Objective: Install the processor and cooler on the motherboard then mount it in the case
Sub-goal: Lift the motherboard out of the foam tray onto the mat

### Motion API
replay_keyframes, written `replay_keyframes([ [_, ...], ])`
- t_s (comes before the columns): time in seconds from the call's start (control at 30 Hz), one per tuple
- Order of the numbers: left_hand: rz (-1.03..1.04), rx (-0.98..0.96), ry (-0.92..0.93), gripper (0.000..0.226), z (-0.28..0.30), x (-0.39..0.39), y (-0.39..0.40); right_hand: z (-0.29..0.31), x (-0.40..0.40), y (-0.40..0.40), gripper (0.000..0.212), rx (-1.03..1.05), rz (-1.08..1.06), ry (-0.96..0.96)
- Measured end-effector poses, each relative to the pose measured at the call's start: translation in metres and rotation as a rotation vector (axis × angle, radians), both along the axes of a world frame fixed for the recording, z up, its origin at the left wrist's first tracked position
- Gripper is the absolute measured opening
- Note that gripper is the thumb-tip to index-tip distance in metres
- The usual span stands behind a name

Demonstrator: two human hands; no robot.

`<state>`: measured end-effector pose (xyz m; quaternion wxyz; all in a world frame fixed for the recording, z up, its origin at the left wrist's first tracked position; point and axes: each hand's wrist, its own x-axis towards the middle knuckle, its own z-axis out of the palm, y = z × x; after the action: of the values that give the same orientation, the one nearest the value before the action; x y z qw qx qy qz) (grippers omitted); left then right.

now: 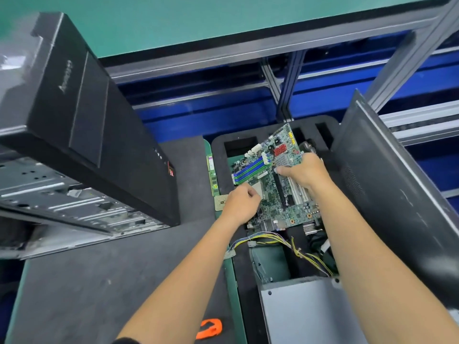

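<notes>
Gripping motherboard (270, 177) w/ both: right hand (301, 170) far edge, left hand (239, 202) near socket.

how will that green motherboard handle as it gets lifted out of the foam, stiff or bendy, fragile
The motherboard probably stays stiff: it is a flat rigid board, tilted and not sagging between the left hand and right hand. Likely fragile, given its dense exposed parts and slots. Probably light, since a grip near its edges seems enough.
</notes>
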<state>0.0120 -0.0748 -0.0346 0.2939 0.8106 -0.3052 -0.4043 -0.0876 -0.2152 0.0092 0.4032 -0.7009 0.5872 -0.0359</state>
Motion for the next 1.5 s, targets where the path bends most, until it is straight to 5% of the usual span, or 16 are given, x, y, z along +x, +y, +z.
replay_keyframes([
  [0.4,0.028,-0.006,-0.027,0.013,0.0,0.005,0.01,0.047,0.007,0.003,0.033,-0.14,0.021,0.071],
  [0.57,0.146,-0.094,-0.044,0.014,0.01,-0.002,0.017,0.101,-0.009,0.001,0.063,-0.174,-0.052,-0.077],
  [0.7,0.35,-0.179,0.23,0.044,0.034,-0.002,0.017,0.139,-0.031,0.008,0.085,-0.113,-0.122,-0.248],
  [0.83,0.374,-0.277,0.329,0.026,0.058,-0.002,0.036,0.156,-0.048,0.029,0.098,0.028,-0.118,-0.361],
  [0.97,0.421,-0.288,0.262,0.054,0.057,-0.007,0.07,0.149,-0.059,0.061,0.102,0.136,-0.065,-0.367],
  [1.5,0.386,-0.178,0.043,0.042,0.019,0.001,0.224,0.071,-0.06,0.165,0.086,0.329,0.0,-0.332],
])
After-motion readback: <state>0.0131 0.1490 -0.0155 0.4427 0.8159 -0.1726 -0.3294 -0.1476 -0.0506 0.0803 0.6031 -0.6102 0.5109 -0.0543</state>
